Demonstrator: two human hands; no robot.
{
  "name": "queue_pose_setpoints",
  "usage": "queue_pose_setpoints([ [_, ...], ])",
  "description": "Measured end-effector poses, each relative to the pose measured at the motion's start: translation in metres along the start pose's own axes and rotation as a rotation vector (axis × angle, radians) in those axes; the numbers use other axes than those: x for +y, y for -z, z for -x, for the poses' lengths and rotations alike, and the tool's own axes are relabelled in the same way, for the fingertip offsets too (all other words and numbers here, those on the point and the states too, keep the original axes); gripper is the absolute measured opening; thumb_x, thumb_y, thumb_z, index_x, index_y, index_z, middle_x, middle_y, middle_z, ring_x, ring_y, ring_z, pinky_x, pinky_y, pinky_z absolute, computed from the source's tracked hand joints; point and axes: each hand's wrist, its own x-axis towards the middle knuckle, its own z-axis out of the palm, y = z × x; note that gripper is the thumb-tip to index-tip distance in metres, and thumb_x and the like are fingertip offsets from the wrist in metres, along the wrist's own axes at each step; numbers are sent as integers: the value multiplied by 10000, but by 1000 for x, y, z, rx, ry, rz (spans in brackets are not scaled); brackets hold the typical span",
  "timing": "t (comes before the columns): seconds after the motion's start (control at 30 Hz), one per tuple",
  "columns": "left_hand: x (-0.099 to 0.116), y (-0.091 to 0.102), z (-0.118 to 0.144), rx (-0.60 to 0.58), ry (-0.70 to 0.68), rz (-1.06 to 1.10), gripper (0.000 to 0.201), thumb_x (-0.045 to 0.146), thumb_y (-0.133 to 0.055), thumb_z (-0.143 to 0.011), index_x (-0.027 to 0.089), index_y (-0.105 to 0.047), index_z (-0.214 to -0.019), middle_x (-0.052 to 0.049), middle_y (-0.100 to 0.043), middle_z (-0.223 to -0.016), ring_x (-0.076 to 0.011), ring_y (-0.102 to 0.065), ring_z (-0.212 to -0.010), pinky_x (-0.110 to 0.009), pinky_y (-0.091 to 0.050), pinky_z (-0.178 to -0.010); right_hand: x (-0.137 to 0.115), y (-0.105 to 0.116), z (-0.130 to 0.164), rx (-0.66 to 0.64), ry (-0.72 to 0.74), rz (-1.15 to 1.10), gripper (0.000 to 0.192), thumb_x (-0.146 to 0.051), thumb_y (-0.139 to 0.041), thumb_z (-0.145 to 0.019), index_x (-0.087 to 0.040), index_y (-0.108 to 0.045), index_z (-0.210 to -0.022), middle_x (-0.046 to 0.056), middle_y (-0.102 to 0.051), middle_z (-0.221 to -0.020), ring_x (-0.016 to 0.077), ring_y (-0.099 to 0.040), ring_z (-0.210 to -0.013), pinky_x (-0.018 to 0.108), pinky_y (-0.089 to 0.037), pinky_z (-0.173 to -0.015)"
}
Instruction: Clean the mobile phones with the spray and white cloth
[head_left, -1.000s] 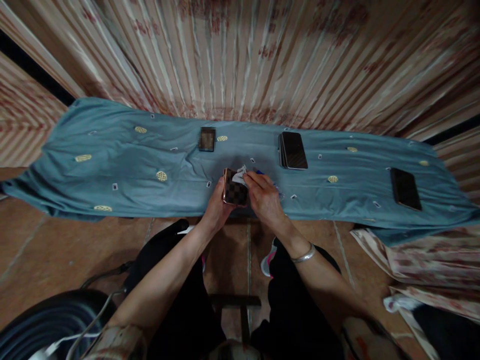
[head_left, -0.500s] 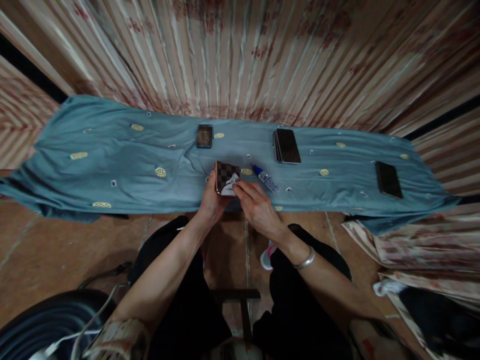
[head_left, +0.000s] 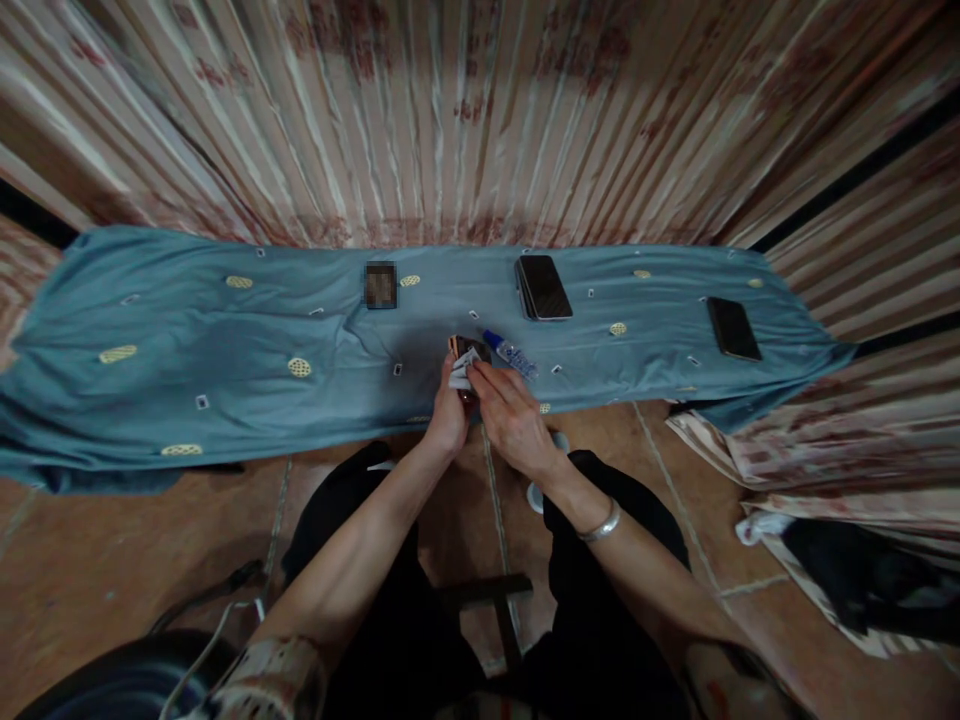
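A checkered, rose-gold-edged phone (head_left: 466,352) is gripped upright in the left hand (head_left: 448,418), steadied so its face can be reached. A crumpled white wipe (head_left: 461,369) is pinched against it by the right hand (head_left: 510,420). Both are held just above the blue patterned cloth (head_left: 225,350). At about two o'clock (just beside) lies a small blue-capped bottle (head_left: 510,352); further off rest two dark phones (head_left: 541,287).

Worktop cloth (head_left: 225,350): matt teal woven fabric, creased; phone (head_left: 543,286): glossy black glass; bracelet (head_left: 600,524): polished metal; floor (head_left: 112,560): smooth tile.
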Motion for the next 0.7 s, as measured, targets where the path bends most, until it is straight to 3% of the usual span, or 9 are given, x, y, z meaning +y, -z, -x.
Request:
queue_pose_setpoints([
  [0.13,-13,5,-5,-59,-82,-49,236,186,-514,-1003,222,-722,-1108,6,-765,-1011,-166,-713,-1086,-262,-544,-943,12,-9,-5,58,-37,-9,496,-130,-372,-1047,-149,-647,-1460,170,-702,-1408,274,-656,-1274,512,-546,-1152],
  [0.3,-21,18,-15,-97,-148,-75,213,183,-561,-995,215,-724,-1128,-20,-755,-1261,-195,-628,-1336,-318,-483,-1124,23,-16,-10,103,-10,25,469,-143,-372,-1063,-135,-675,-1421,165,-725,-1378,265,-683,-1251,482,-560,-1131],
  [0.53,-25,35,-17,-177,-257,-157,230,223,-557,-1023,193,-713,-1189,-65,-678,-1449,-166,-538,-1447,-299,-363,-1224,19,-16,-12,37,13,-20,505,-101,-401,-1045,-152,-600,-1507,172,-673,-1465,268,-630,-1348,488,-514,-1183],
  [0.7,-17,33,-14,-154,-249,-142,210,220,-585,-1005,208,-729,-1158,-54,-700,-1418,-181,-557,-1432,-323,-419,-1199,18,-20,-19,58,36,-52,489,-108,-406,-1052,-150,-614,-1493,177,-679,-1454,266,-639,-1320,475,-525,-1167],
])
